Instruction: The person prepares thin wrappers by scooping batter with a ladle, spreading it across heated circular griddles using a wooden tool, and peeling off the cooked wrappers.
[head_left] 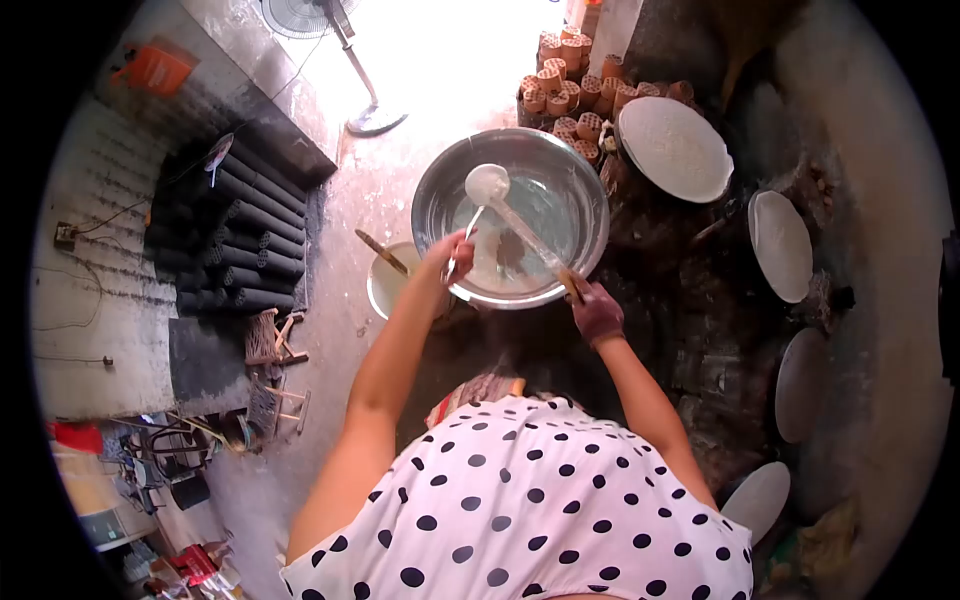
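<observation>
Floor (335, 260) of worn, pale-stained grey spreads through a cluttered room, glaringly bright at its far end, where a standing fan (377, 122) rises. Along the left wall lies a stack of long black cylinders (265, 215) with pierced ends, and small stools (262, 338) sit nearer the person. Reddish pierced blocks (550, 80) are piled at the far right, and a row of round pale discs (675, 150) follows the right-hand wall. Ahead of the person stands a wide metal basin (425, 205) holding whitish liquid (555, 225); just to its left is a white bucket (376, 292) with a stick (382, 251) leaning in it.

The left grip (458, 256) is closed round the handle of a ladle (487, 183), whose bowl is over the basin, forward of the fingers. The right grip (598, 312), in a dark reddish glove, clasps a coated paddle (525, 232) at the basin's near right edge; it slants forward and left towards the ladle's bowl.

Whether paddle and ladle touch is hard to tell. The fan's head is cut off above, and clutter (165, 470) at lower left is too blurred to sort out
</observation>
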